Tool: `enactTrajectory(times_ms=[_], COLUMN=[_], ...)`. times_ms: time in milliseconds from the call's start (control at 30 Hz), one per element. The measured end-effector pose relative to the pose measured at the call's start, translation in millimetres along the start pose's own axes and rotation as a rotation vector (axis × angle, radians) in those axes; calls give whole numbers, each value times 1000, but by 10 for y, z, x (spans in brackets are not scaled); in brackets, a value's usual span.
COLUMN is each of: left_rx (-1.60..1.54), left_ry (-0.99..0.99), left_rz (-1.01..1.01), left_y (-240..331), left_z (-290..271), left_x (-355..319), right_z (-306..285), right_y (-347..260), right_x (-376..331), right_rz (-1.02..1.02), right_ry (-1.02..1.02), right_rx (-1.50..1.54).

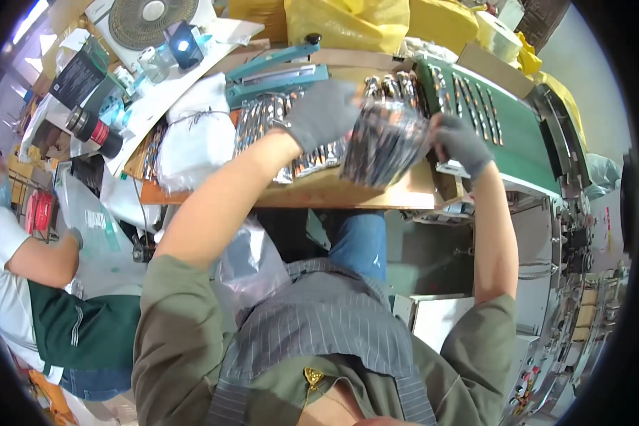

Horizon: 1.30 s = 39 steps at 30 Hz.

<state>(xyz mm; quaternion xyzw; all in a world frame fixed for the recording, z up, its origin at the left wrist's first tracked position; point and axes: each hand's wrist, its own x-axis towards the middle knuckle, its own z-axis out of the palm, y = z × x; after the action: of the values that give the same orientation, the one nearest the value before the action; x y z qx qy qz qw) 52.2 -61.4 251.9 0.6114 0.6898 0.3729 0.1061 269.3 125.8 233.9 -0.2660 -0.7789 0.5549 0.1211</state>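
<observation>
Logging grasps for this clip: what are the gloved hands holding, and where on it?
Both hold one clear bag of dark sachets: the left hand at its upper left edge, the right hand at its right edge.

A packing workshop is indicated — a teal heat sealer (277, 71), a green conveyor belt (500, 121) and foil sachets (263, 117) are seen.
</observation>
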Motion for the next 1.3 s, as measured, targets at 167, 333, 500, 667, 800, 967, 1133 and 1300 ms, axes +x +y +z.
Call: enactTrajectory(times_ms=[167, 333, 500, 667, 800, 967, 1133, 1300], left_rx=[-248, -405, -493, -609, -817, -979, -907, -894], left_ry=[-130, -156, 198, 154, 246, 351, 376, 381], left_rz=[-176, -225, -76, -617, -812, -912, -904, -873], left_y=[271, 492, -459, -1806, -2330, -2834, -2850, -2804], left_z=[-366, -690, -601, 228, 234, -52, 100, 15], left_x=[-171, -203, -340, -401, -139, 96, 30, 0], right_z=[169, 767, 1145, 1588, 1606, 1770, 1721, 1844], right_y=[-892, -687, -761, -43, -258, -948, 273, 244], right_x=[-237, 277, 920, 2407, 3329, 3289, 3623, 3655], right_rz=[-582, -748, -459, -624, -484, -547, -412, -319], right_ry=[352, -15, 30, 258, 631, 433, 487, 517], right_rx=[-356, -580, -213, -963, -725, -706, -826, -815])
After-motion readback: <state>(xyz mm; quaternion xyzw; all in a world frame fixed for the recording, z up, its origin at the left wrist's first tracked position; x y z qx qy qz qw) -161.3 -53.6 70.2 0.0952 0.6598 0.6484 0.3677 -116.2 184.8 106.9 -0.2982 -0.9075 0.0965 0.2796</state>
